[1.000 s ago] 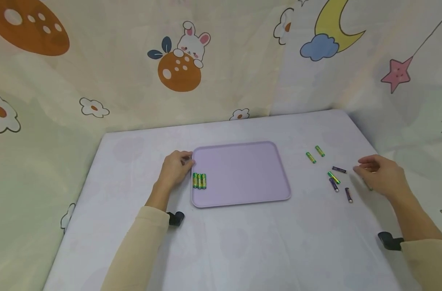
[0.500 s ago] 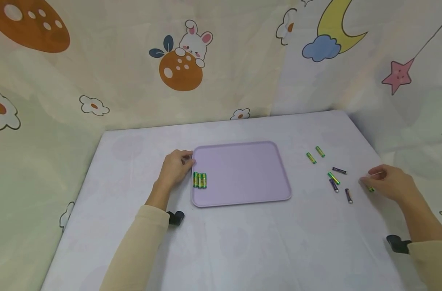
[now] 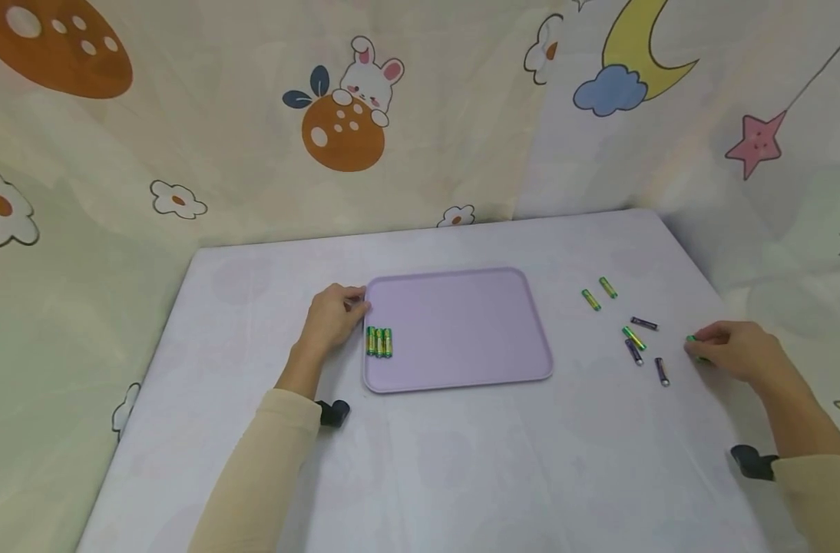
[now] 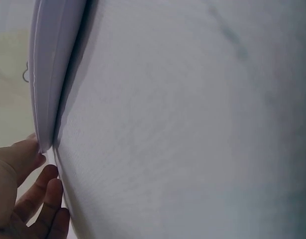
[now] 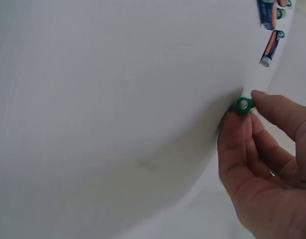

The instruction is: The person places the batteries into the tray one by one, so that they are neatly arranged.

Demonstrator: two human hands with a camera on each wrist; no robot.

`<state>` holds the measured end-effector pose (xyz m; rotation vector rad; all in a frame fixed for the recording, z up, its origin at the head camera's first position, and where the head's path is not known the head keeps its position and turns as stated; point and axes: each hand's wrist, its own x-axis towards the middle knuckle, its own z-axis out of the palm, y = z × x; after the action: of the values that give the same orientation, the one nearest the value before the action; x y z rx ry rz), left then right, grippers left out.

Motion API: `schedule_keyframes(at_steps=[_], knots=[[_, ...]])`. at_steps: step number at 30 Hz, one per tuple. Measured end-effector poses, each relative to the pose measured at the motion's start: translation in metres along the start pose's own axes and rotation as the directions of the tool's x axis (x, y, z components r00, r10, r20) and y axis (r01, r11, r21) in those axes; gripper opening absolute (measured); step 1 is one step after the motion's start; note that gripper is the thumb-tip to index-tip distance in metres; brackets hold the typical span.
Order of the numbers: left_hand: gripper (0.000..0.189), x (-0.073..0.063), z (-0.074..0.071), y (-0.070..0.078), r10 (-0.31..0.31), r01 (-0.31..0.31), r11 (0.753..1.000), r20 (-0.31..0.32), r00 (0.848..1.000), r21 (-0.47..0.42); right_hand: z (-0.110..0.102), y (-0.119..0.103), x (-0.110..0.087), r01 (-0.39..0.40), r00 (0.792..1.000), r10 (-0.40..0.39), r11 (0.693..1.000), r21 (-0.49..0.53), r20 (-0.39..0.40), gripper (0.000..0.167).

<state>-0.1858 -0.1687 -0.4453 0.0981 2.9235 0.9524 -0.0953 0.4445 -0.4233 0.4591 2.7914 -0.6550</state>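
At the far right of the table, my right hand [image 3: 734, 349] pinches a green battery [image 5: 244, 105] between thumb and fingers. In the right wrist view the battery's end faces the camera; most of its body is hidden. My left hand [image 3: 330, 316] holds the left rim of a pale purple tray [image 3: 461, 326], thumb and forefinger at the edge near its far corner. Three green batteries [image 3: 379, 342] stand side by side in a row against the tray's left wall. The left wrist view shows the tray's edge [image 4: 53, 74] with fingers [image 4: 46, 191] loosely bent beside it.
Between tray and right hand lie loose batteries: two green ones [image 3: 591, 299] farther back, another green one [image 3: 634, 338], and purple ones [image 3: 662, 372] around it. A pale cloth covers the table [image 3: 461, 468]; a printed curtain [image 3: 240, 115] hangs behind it.
My right hand has moved right and slightly nearer to the green battery at the table's right side, and its fingers have closed on it. The left hand and tray have stayed in place.
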Motion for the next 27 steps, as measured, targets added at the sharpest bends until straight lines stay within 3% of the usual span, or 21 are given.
schedule_keyframes(at_steps=[6, 8, 10, 12, 15, 18, 21, 23, 27], knots=[[0.041, 0.0, 0.002, -0.002, -0.004, 0.004, 1.0, 0.003, 1.0, -0.003, 0.006, 0.002, 0.006, 0.016, 0.997, -0.031, 0.979, 0.203, 0.071, 0.076], [0.041, 0.0, 0.001, -0.002, 0.0, 0.0, 1.0, 0.001, 1.0, -0.001, 0.008, 0.001, 0.009, 0.022, 0.996, -0.046, 0.961, 0.275, 0.082, 0.077], [0.041, 0.001, 0.001, -0.002, 0.003, -0.003, 1.0, 0.002, 1.0, 0.003, 0.01, -0.002, 0.012, 0.025, 0.993, -0.067, 0.922, 0.387, 0.094, 0.066], [0.041, 0.001, 0.001, -0.002, 0.001, -0.001, 1.0, 0.002, 1.0, 0.01, 0.01, -0.008, 0.012, 0.013, 0.988, -0.095, 0.843, 0.538, 0.125, 0.045], [0.041, 0.003, 0.003, -0.001, -0.001, 0.001, 1.0, 0.013, 1.0, 0.003, 0.009, -0.017, 0.009, -0.017, 0.976, -0.148, 0.685, 0.729, 0.161, 0.011], [0.041, 0.001, 0.002, -0.002, -0.014, 0.014, 1.0, 0.012, 1.0, 0.007, 0.011, -0.031, 0.008, -0.057, 0.959, -0.193, 0.584, 0.81, 0.206, 0.011], [0.04, -0.002, -0.001, -0.003, -0.022, 0.022, 1.0, 0.003, 1.0, 0.011, 0.017, -0.046, 0.01, -0.082, 0.946, -0.22, 0.549, 0.832, 0.238, 0.013], [0.04, -0.003, -0.003, -0.003, -0.023, 0.023, 1.0, -0.004, 1.0, 0.007, 0.019, -0.054, 0.012, -0.09, 0.94, -0.231, 0.541, 0.836, 0.251, 0.018], [0.04, -0.001, -0.002, -0.001, -0.012, 0.012, 1.0, 0.012, 1.0, -0.004, 0.021, -0.068, 0.012, -0.081, 0.94, -0.23, 0.568, 0.819, 0.253, 0.031]])
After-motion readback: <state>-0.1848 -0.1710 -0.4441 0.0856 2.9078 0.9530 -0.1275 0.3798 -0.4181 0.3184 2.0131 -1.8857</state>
